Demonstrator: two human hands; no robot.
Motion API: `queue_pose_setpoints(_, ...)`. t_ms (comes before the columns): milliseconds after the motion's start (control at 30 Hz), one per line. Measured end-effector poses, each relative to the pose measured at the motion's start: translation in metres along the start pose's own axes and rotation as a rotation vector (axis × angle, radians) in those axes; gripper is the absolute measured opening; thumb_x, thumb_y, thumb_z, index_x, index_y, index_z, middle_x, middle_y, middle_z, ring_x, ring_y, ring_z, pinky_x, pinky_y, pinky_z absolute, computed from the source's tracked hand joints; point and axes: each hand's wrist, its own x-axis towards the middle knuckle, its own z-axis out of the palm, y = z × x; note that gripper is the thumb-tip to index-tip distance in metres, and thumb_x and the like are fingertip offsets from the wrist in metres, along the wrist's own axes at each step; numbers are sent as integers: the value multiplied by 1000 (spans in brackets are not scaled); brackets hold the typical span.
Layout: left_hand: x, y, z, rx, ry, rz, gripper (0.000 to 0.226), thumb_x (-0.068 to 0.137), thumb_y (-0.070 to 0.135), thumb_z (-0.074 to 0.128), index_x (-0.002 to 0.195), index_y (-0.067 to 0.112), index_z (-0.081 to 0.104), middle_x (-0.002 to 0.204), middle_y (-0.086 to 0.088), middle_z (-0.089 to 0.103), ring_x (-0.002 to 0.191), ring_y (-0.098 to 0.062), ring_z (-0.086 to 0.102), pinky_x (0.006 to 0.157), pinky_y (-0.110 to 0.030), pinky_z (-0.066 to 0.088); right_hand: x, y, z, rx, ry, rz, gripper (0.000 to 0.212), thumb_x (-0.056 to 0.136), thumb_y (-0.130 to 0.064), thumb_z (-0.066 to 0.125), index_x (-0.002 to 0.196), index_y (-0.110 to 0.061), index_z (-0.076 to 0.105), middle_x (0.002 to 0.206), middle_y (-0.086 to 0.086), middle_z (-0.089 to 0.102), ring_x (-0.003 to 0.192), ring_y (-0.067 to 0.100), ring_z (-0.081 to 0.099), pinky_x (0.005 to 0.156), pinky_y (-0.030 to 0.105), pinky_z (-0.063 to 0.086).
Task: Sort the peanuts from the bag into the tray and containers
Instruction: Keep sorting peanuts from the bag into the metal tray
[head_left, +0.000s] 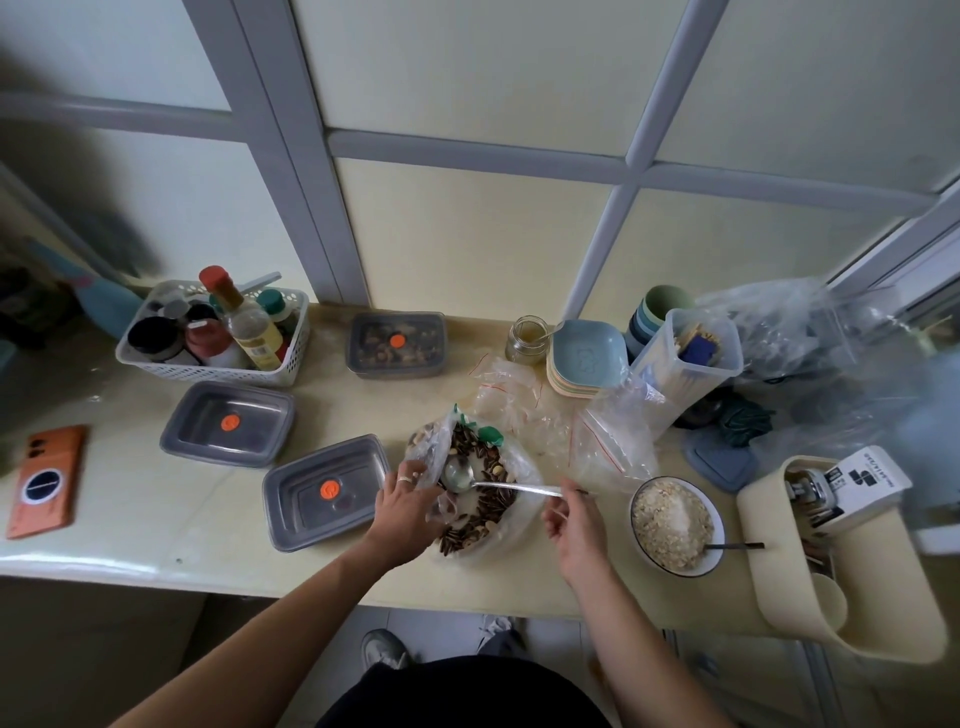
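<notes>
Both hands are over the bag (522, 470), which sits open on the counter (156, 519) near the front edge. The left hand (408, 501) pinches the bag's left rim, fingers curled into the plastic, holding the mouth wide. The right hand (574, 522) pinches the far end of the spoon (514, 487) between thumb and fingertips. The handle runs level to the left and the spoon's bowl hangs inside the bag, just above the contents. I cannot tell whether anything lies in it.

The peanuts (497, 470) are in the bag, pale bits scattered among a heap of dark striped seeds (467, 447).

Just left of the bag is the near box (311, 514), grey, lid on, with an orange dot on top. Further left and a little farther back is the left box (228, 441), also lidded. The far box (397, 358) stands by the window with something dark showing through its lid.

To the right of the right hand, a bowl (714, 558) is heaped with pale kernels and has a utensil resting on its rim. Empty zip bags (613, 441) lie crumpled behind the bag. A phone (47, 480) rests at the far left.
</notes>
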Motion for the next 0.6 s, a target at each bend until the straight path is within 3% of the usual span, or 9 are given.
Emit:
queue_pose_setpoints(100,7,4,1,17,-92,-71,45,93,45,62,133,25,61,157,-6,23,145,-33,19,116,-49,32,-8,-8,16,-260,-63,-153,20,105,-24,55,97,-9,66,78,6,71,54,15,61,51,24,47)
queue_pose_setpoints(167,12,5,-2,-33,-78,-97,46,94,43,59,132,18,58,147,-8,43,138,-33,36,112,-46,38,-15,-15,25,-377,-80,-254,27,107,-28,50,96,-8,65,78,4,75,55,17,68,57,28,55)
queue_pose_setpoints(233,14,6,-6,-144,3,-102,20,95,28,58,101,10,66,105,-8,65,100,-24,61,91,-36,50,-21,-24,30,-519,-54,-382,29,108,-30,46,95,-12,64,75,2,75,58,15,72,65,27,59)
queue_pose_setpoints(267,14,8,-9,-208,50,-120,15,94,19,57,83,10,64,84,-6,63,78,-21,59,77,-33,51,-23,-28,32,-579,-34,-446,25,107,-25,45,96,-14,64,73,2,75,57,11,71,64,20,57)
queue_pose_setpoints(333,14,7,-14,-301,143,-160,23,93,15,57,72,9,60,70,-7,61,64,-21,54,66,-35,52,-25,-33,35,-668,-16,-560,19,104,-16,46,98,-18,64,69,1,73,55,4,69,56,7,45)
queue_pose_setpoints(433,13,3,-15,-415,238,-146,24,98,29,60,95,8,71,89,-7,73,82,-25,68,68,-32,52,-22,-36,40,-752,-53,-690,14,104,-16,45,101,-21,58,68,0,71,57,4,69,52,11,44)
queue_pose_setpoints(533,10,5,-19,-480,275,-47,34,99,39,60,123,16,68,123,2,69,109,-18,67,90,-28,50,-23,-35,47,-795,-129,-750,11,107,-16,44,102,-20,53,69,-1,70,56,1,68,50,17,51)
queue_pose_setpoints(600,7,7,-22,-515,264,13,32,99,42,61,118,19,70,117,4,71,101,-14,70,94,-33,55,-21,-33,52,-842,-142,-787,12,106,-17,43,102,-21,53,68,-1,69,57,1,68,54,24,55)
